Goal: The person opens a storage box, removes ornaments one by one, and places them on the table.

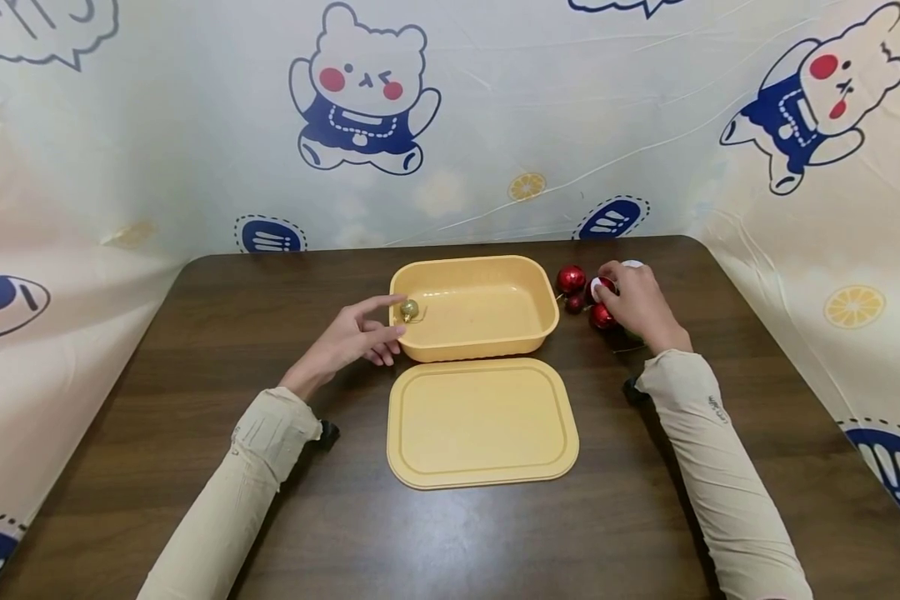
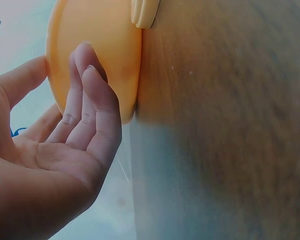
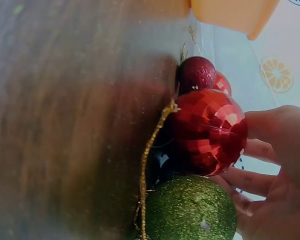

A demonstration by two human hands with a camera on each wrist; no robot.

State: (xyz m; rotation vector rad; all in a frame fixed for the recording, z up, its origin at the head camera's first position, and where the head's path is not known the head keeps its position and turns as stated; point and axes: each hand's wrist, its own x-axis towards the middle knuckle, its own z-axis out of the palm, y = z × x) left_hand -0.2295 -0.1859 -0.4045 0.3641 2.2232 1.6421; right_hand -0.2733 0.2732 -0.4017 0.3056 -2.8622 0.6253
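Observation:
A yellow plastic tub (image 1: 472,333) stands mid-table with its lid (image 1: 482,421) lying flat in front of it. My left hand (image 1: 378,327) is at the tub's left wall, fingers straight and holding nothing. A small gold bauble (image 1: 409,310) sits just past its fingertips, inside the tub's left edge. In the left wrist view the empty palm (image 2: 75,100) faces the tub's outer wall (image 2: 105,45). My right hand (image 1: 624,293) curls over a cluster of baubles right of the tub. Thumb and fingers (image 3: 262,182) grip a faceted red bauble (image 3: 207,132). A dark red one (image 3: 196,74) and a green glitter one (image 3: 190,210) lie against it.
More red baubles (image 1: 571,279) lie between the tub and my right hand, and a white one (image 1: 632,264) peeks out behind it. The dark wooden table (image 1: 195,350) is ringed by a cartoon-print sheet (image 1: 360,108) at the back and both sides.

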